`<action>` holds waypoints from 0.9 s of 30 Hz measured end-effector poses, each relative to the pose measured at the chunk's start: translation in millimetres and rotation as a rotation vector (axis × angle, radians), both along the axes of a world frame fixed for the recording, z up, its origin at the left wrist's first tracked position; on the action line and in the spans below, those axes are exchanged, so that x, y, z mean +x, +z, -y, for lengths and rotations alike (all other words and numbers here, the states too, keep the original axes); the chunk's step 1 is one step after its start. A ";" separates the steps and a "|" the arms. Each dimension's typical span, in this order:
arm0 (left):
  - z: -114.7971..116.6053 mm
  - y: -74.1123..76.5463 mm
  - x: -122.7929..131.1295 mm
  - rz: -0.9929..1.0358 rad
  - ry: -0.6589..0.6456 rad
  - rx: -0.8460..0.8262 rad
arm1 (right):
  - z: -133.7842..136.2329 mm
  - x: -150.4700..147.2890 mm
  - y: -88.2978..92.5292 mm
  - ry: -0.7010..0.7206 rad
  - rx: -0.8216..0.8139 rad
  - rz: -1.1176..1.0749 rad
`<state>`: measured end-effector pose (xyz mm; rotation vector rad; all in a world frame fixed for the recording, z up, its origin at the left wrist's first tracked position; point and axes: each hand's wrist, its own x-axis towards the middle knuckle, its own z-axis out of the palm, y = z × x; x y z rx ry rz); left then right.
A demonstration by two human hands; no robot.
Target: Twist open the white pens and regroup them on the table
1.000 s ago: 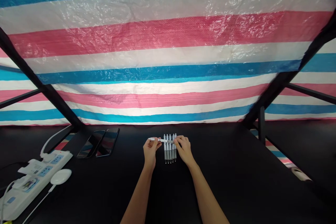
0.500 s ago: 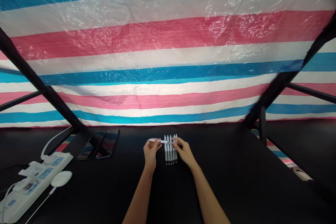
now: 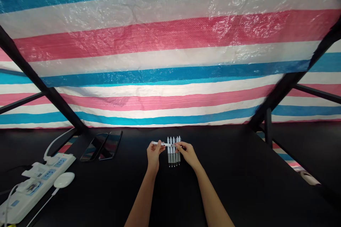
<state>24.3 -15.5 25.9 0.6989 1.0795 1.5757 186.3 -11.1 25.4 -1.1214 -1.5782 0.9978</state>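
Black table [image 3: 226, 191] under a striped tarp [image 3: 170, 60]: the left hand [image 3: 155, 155] pinches a white pen [image 3: 163, 144] across five lined-up pens [image 3: 173, 158], the right hand [image 3: 187, 153] pinching its other end.

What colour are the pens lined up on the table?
The pens are white above, grey below; best in the head view.

I'm seeing a glossy white plastic pen [image 3: 162, 144], a matt black tabletop [image 3: 226, 191], and a rough woven plastic tarp [image 3: 170, 53] shining where it's crinkling.
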 end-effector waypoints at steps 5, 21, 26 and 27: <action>1.5 4.5 0.8 0.121 -0.080 0.037 | -3.6 1.1 -4.8 -0.021 -0.030 -0.090; -0.3 0.7 -0.1 0.092 -0.022 0.037 | -4.0 0.3 -8.7 -0.028 0.051 -0.102; 2.7 6.2 0.1 0.098 -0.100 0.038 | -4.6 0.4 -8.0 -0.080 0.040 -0.114; 3.3 7.2 0.3 0.104 -0.116 0.035 | -5.0 0.5 -7.9 -0.096 0.034 -0.128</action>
